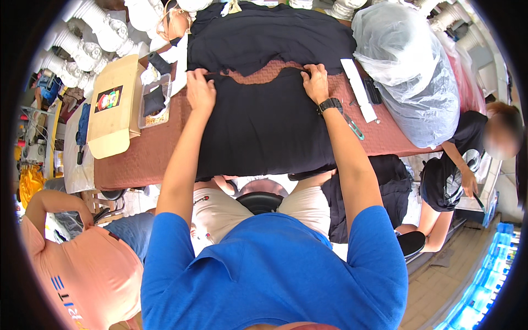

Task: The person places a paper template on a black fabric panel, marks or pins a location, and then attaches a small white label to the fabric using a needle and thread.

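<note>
A black cloth piece (258, 126) lies spread over the near part of the table and hangs past its front edge. Its far edge dips in a curve in the middle. My left hand (201, 91) is closed on the far left corner of this cloth, and my right hand (315, 83), with a dark watch on its wrist, is closed on the far right corner. Just beyond lies more black fabric (269, 36), bunched and wrinkled. A strip of brown tablecloth (258, 72) shows between the two. Next to my right wrist rests a green-handled cutter (353, 127).
A cardboard box (114, 104) and a clear plastic tub (155, 104) stand at the left. On the right are a white strip (358, 91) and a large plastic-wrapped bundle (407, 71). People sit on both sides. Black fabric (379, 192) hangs beside my right leg.
</note>
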